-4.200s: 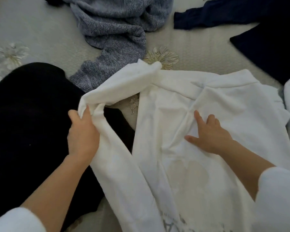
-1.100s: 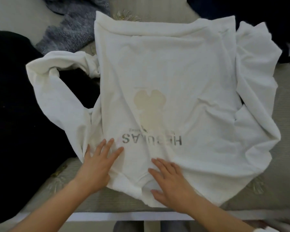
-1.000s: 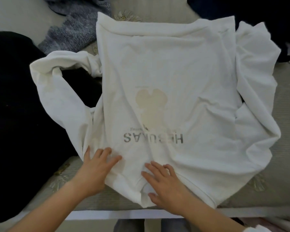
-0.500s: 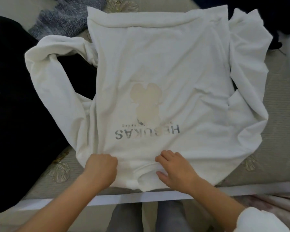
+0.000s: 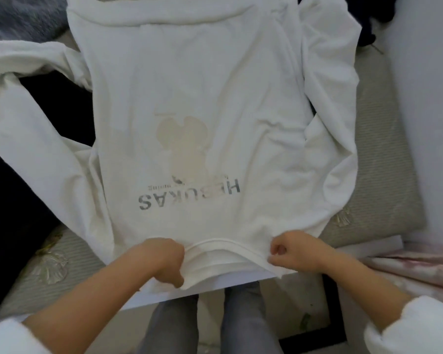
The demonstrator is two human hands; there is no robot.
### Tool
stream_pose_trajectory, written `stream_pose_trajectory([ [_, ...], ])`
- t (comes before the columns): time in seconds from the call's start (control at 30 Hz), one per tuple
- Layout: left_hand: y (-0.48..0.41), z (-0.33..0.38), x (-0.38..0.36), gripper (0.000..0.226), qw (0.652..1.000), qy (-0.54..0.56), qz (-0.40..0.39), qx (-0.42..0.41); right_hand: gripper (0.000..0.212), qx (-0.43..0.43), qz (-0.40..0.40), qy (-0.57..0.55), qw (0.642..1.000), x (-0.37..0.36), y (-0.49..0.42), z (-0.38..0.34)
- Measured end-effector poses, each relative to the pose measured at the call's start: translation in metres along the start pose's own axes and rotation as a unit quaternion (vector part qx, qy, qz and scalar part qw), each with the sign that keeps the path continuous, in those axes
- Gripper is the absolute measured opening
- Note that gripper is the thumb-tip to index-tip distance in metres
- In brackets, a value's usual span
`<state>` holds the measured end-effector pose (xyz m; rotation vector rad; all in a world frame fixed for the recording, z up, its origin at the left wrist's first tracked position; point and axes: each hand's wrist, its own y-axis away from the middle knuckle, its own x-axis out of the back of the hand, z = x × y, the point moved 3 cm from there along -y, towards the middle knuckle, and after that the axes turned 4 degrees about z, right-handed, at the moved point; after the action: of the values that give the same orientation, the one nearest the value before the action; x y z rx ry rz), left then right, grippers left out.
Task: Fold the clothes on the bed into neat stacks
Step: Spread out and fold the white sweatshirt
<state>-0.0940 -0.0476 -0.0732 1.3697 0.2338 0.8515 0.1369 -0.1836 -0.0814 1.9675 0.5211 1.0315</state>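
Two hands grip a white sweatshirt's near edge.
Left hand (image 5: 161, 259) and right hand (image 5: 296, 251) pinch the neckline of the sweatshirt (image 5: 202, 98) (print upside down) on the bed (image 5: 379, 175).

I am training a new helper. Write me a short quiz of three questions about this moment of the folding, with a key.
1. True or false: the left hand and the right hand both grip the white sweatshirt at its near edge.
2. The sleeve on the person's left lies on: A) a black garment; B) a red towel; C) a book.
3. Fill in: the curved edge between the hands is the sweatshirt's ___.
Key: 1 true; 2 A; 3 neckline.
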Motion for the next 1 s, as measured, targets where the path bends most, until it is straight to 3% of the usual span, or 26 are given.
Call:
stream_pose_trajectory([
  [0.1,-0.019,0.013,0.033,0.026,0.983,0.096,0.155,-0.011,0.014,-0.032,0.151,-0.151,0.976,0.048,-0.004,0.017],
  [0.17,-0.028,0.032,0.061,0.031,0.937,0.184,0.296,-0.031,0.013,-0.068,0.291,-0.215,0.930,0.082,-0.005,0.042],
  [0.23,-0.042,0.058,0.080,0.040,0.898,0.211,0.382,-0.061,0.013,-0.112,0.401,-0.292,0.861,0.107,-0.006,0.074],
  [0.33,-0.068,0.104,0.096,0.057,0.891,0.187,0.404,-0.090,0.015,-0.195,0.506,-0.386,0.746,0.131,-0.010,0.121],
  [0.4,-0.087,0.132,0.102,0.065,0.895,0.165,0.401,-0.103,0.007,-0.230,0.530,-0.390,0.717,0.142,-0.018,0.140],
  [0.5,-0.111,0.162,0.112,0.075,0.891,0.132,0.421,-0.111,0.030,-0.229,0.527,-0.409,0.709,0.161,-0.042,0.153],
  [0.57,-0.126,0.173,0.122,0.084,0.882,0.123,0.445,-0.101,0.048,-0.233,0.501,-0.399,0.732,0.173,-0.061,0.158],
  [0.6,-0.132,0.175,0.126,0.087,0.880,0.122,0.450,-0.088,0.046,-0.226,0.484,-0.383,0.754,0.179,-0.070,0.159],
  [0.67,-0.148,0.177,0.128,0.091,0.889,0.120,0.439,-0.053,0.021,-0.182,0.482,-0.338,0.787,0.191,-0.076,0.158],
  [0.7,-0.154,0.177,0.126,0.091,0.893,0.115,0.433,-0.038,0.016,-0.161,0.515,-0.337,0.772,0.198,-0.072,0.160],
  [0.73,-0.158,0.177,0.126,0.093,0.894,0.111,0.434,-0.029,0.020,-0.154,0.565,-0.347,0.732,0.204,-0.063,0.164],
  [0.8,-0.161,0.178,0.123,0.098,0.905,0.111,0.410,-0.023,0.030,-0.172,0.676,-0.386,0.604,0.206,-0.036,0.180],
  [0.83,-0.163,0.178,0.121,0.100,0.912,0.113,0.393,-0.021,0.030,-0.199,0.692,-0.399,0.568,0.198,-0.024,0.193],
  [0.87,-0.163,0.178,0.121,0.102,0.914,0.107,0.390,-0.020,0.028,-0.240,0.672,-0.399,0.576,0.186,-0.017,0.204],
  [0.93,-0.164,0.179,0.121,0.107,0.918,0.102,0.383,-0.020,0.021,-0.323,0.534,-0.381,0.682,0.155,-0.019,0.227],
  [0.97,-0.164,0.180,0.122,0.108,0.916,0.107,0.385,-0.021,0.014,-0.333,0.483,-0.372,0.720,0.145,-0.021,0.236],
  [1.0,-0.163,0.180,0.124,0.109,0.911,0.109,0.397,-0.021,0.011,-0.326,0.473,-0.369,0.731,0.146,-0.022,0.238],
])
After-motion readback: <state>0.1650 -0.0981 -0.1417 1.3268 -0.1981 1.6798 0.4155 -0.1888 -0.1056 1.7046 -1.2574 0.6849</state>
